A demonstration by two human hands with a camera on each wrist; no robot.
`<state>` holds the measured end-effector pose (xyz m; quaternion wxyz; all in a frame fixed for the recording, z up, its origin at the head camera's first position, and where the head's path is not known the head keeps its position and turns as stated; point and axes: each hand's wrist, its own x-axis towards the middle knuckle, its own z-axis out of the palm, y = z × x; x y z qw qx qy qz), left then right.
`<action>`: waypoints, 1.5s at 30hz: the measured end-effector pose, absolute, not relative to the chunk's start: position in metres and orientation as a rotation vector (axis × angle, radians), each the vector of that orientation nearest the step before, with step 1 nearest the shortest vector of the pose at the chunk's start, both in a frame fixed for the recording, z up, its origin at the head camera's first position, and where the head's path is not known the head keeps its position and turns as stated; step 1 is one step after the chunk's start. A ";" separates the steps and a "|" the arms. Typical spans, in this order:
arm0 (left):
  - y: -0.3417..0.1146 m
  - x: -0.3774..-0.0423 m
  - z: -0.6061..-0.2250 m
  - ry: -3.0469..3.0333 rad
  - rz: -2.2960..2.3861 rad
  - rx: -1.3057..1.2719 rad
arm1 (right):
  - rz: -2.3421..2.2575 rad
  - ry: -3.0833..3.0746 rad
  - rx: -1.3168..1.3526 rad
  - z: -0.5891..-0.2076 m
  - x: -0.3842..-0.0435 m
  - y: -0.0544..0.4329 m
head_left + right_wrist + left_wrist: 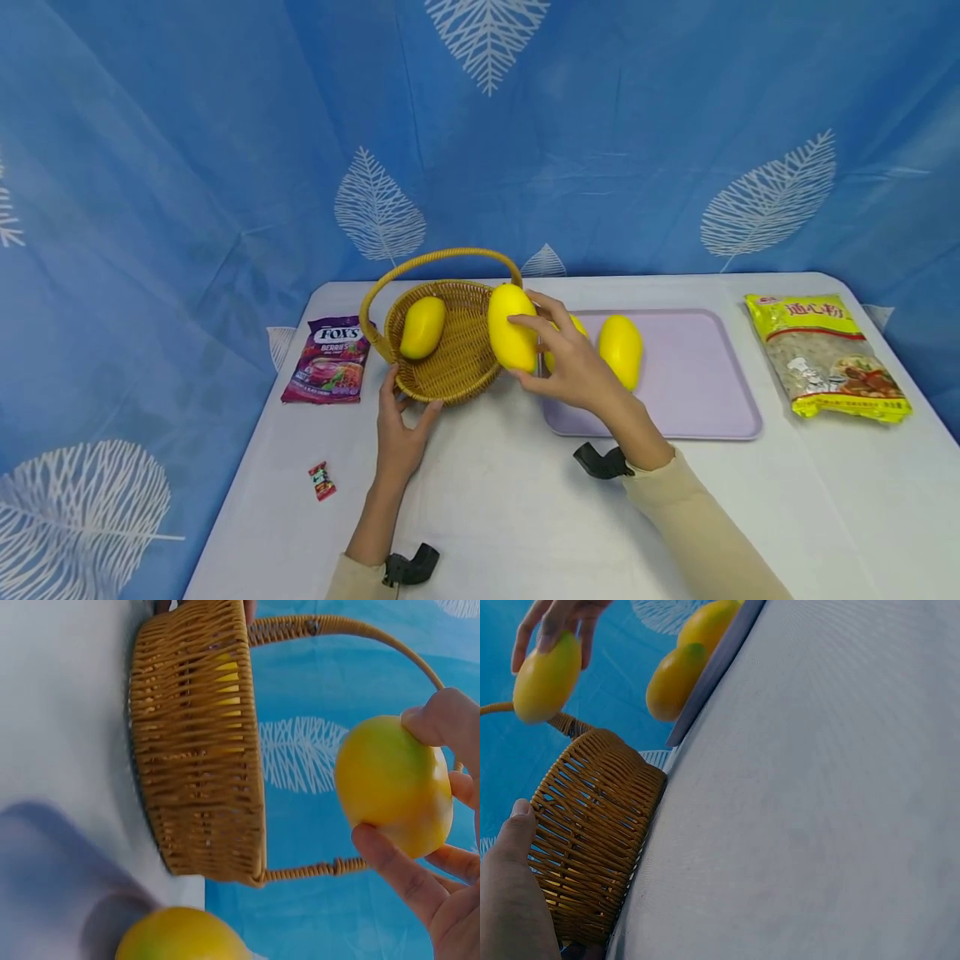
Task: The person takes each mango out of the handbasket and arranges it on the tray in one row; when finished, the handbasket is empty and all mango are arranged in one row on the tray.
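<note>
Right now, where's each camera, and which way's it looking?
Head: worn there, looking forward and down at the round brown wicker basket; left hand, right hand and beige sleeves show.
Left wrist: worn there, facing the basket's outside; left thumb and right hand show.
Right wrist: worn there, facing an oval yellow fruit; mainly right hand shows, holding it.
Both wrist views share basket and held fruit.

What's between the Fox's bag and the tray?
In the head view, the basket, with one mango inside. The left hand holds its near side, and the right hand grips a second mango by its right rim.
</note>
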<state>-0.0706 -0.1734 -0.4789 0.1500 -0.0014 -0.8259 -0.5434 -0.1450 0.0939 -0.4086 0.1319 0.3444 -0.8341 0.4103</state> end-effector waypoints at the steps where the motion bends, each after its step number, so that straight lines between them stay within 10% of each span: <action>1: -0.173 -0.071 -0.479 -2.370 -1.565 -0.004 | 1.211 -2.421 0.995 -0.409 -0.144 0.096; 45: -0.173 -0.070 -0.477 -2.378 -1.580 0.017 | 1.198 -2.635 0.454 -0.462 -0.135 0.273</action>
